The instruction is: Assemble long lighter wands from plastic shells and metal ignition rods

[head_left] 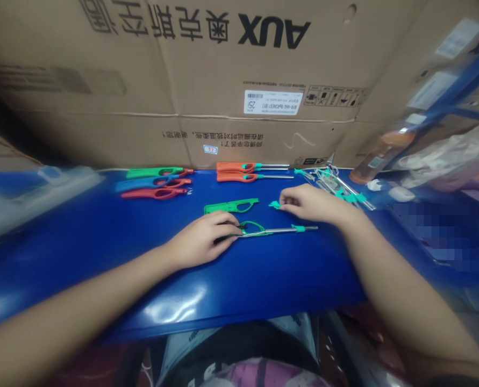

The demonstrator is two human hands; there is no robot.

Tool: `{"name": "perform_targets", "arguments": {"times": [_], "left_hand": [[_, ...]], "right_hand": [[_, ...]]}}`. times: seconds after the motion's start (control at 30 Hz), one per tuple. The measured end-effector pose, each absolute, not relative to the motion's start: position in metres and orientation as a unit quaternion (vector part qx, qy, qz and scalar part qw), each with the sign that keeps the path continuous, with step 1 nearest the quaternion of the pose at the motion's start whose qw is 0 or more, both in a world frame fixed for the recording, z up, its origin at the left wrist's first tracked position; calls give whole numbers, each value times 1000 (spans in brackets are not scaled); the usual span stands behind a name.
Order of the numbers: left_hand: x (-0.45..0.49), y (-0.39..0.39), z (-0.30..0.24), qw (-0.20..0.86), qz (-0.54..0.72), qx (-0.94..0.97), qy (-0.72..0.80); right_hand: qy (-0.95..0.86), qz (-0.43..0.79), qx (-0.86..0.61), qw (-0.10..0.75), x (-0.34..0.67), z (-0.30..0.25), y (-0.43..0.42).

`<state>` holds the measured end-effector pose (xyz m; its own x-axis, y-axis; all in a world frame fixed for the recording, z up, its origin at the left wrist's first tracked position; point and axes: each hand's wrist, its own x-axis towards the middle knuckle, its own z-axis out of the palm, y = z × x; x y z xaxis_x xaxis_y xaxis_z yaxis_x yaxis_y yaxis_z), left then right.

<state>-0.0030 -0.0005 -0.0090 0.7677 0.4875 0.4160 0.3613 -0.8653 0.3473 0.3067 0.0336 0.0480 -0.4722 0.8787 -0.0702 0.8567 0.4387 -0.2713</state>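
Observation:
My left hand (205, 236) rests on the blue table (102, 231), fingers curled over the handle end of a green lighter half with a metal tube (277, 230) that points right. A separate green lighter shell (230, 206) lies just behind that hand. To the right, my right hand (309, 203) pinches a small teal plastic piece (274, 205) just above the table.
Finished lighters lie at the back: green, blue and red ones (156, 183) on the left, two orange ones (243, 172) in the middle. A pile of metal tubes with teal tips (338, 188) sits at the right. A large cardboard box (223, 80) walls the rear.

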Motion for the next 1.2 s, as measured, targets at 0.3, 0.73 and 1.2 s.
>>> {"name": "perform_targets", "arguments": {"times": [0.3,0.73,1.2], "left_hand": [[-1,-3,-7,145,268,920,247],[0,-2,-8,134,274,911,278],[0,-2,-8,151,253,913,282]], "right_hand": [[-890,120,-439,36,290,29,30],[-914,167,-366,55,270,40,7],[-928,121,-353,-1,264,37,2]]}}
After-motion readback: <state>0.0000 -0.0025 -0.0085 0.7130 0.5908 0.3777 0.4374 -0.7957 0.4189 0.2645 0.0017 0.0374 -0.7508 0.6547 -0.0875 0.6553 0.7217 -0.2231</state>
